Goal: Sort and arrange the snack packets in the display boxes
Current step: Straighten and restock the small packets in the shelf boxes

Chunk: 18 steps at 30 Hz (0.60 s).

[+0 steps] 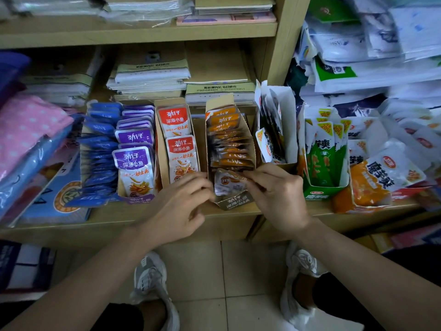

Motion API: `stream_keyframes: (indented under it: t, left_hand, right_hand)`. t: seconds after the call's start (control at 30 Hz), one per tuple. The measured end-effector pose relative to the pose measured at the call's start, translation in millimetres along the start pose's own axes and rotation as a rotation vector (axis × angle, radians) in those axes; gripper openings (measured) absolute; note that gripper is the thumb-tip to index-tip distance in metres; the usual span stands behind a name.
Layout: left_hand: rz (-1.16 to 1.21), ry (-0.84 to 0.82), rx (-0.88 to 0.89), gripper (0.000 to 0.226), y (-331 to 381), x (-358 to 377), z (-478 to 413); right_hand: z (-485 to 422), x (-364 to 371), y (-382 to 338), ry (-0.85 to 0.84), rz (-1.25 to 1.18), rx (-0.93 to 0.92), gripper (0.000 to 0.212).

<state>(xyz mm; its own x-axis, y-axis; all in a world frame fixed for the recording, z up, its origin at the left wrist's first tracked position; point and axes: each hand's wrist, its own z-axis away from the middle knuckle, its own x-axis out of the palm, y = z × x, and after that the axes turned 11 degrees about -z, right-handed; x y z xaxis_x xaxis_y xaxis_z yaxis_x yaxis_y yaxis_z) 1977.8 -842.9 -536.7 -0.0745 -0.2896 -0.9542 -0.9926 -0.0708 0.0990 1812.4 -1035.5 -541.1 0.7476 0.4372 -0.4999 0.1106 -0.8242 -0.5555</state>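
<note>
Display boxes (229,149) side by side on shelf (119,216)

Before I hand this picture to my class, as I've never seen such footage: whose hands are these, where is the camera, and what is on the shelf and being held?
No machine here: a person wears one camera on the head, looking down at their own hands. The left hand and right hand hold a silver packet at the front of the orange-packet box. On the wooden shelf sit more rows: blue packets, purple packets, red packets and a green box.
</note>
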Motion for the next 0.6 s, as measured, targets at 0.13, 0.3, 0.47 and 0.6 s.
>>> stream_keyframes:
  t: [0.13,0.3,0.47,0.6]
  left_hand:
    - [0.011,-0.028,-0.019,0.032,3.5,-0.2,-2.4]
    - [0.024,-0.035,-0.027,0.035,2.4,-2.9,0.4]
    - [0.106,0.074,-0.054,0.020,-4.2,-6.7,-1.8]
    - [0.148,0.255,-0.222,0.024,-13.0,-6.5,-17.3]
  right_hand:
    - [-4.3,0.9,0.9,0.104,-0.015,0.026,0.014]
    - [-8.1,-3.1,3.4,0.061,0.031,0.026,0.014]
    - [-4.8,-7.8,7.2,-0.113,0.085,-0.029,0.014]
    - [1.4,-6.3,6.3,-0.139,0.067,0.028,0.017]
